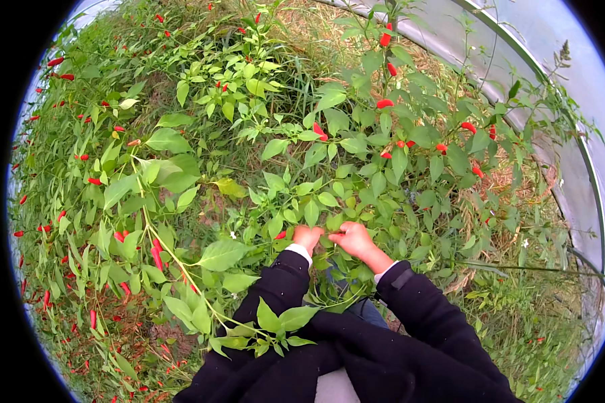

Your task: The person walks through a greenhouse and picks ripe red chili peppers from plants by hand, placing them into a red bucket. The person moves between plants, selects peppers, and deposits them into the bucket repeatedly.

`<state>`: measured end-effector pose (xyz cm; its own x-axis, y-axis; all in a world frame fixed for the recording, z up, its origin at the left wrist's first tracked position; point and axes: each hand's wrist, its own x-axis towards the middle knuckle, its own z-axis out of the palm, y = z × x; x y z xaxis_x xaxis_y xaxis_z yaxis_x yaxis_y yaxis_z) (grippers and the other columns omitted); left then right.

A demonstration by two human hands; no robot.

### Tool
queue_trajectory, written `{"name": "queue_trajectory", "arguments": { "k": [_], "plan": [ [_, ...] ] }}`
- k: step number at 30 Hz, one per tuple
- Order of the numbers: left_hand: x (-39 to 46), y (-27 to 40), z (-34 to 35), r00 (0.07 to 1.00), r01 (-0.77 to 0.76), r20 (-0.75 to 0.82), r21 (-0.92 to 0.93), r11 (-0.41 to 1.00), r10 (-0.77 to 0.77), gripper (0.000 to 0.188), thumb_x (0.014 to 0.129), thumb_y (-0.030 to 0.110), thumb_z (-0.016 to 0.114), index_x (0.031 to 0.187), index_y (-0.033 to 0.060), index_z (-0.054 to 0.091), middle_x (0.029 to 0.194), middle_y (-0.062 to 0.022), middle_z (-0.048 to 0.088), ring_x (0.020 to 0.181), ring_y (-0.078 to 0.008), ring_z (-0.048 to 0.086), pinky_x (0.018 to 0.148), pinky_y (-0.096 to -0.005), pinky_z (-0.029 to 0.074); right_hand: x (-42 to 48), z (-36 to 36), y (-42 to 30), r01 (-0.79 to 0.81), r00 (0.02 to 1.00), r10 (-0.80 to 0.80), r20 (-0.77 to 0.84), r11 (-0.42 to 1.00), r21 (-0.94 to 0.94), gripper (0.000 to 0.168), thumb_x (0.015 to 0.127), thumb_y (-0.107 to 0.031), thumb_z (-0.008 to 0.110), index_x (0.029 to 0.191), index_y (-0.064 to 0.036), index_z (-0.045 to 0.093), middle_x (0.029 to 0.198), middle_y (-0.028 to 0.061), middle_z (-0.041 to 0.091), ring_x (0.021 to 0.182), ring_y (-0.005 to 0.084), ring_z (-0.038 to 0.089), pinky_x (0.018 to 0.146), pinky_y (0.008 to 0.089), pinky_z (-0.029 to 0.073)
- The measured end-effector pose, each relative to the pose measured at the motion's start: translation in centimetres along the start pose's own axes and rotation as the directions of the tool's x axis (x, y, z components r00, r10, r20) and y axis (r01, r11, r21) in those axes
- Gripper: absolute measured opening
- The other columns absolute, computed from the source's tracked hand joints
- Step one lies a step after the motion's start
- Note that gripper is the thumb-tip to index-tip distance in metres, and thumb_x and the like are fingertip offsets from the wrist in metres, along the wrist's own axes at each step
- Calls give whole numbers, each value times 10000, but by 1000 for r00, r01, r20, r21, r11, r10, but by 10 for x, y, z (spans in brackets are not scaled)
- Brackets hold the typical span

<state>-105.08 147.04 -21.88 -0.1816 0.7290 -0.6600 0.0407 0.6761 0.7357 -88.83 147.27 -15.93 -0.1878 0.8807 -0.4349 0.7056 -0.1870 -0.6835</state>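
Note:
In the head view my left hand (307, 237) is among the leaves of a chili pepper plant (327, 199). A ripe red chili (281, 235) hangs just left of it, apart from the fingers. My right hand (355, 241) is close by on the right, thumb and fingers drawn together and pointing towards the left hand. Something thin and brownish shows in the small gap between the two hands, too small to name. Leaves and the hands themselves hide what the fingertips hold, if anything.
A long leafy chili branch (169, 247) arches across my left forearm and chest. Taller plants with red chilies (384, 104) stand ahead. Dense fruiting plants (80, 226) fill the left. At right, a taut line (534, 269) runs towards the plastic tunnel wall (585, 166).

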Motion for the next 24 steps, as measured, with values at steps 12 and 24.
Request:
{"name": "queue_trajectory", "arguments": {
  "k": [12,24],
  "plan": [
    [-66,35,-2,949,-165,-179,415,895,258,173,807,198,594,930,83,632,898,-135,630,821,-284,583,770,-380,434,39,-52,-15,131,955,-154,254,986,106,410,834,-254,538,1111,43,481,807,161,635,817,271,620,698,350,467],
    [-134,58,-23,900,-364,-14,524,770,435,158,776,62,575,918,43,639,963,-121,611,881,-304,579,768,-339,456,45,-19,-90,485,861,-412,298,841,-239,246,725,-305,652,718,-59,649,733,123,641,708,304,624,645,372,498]
  ]
}}
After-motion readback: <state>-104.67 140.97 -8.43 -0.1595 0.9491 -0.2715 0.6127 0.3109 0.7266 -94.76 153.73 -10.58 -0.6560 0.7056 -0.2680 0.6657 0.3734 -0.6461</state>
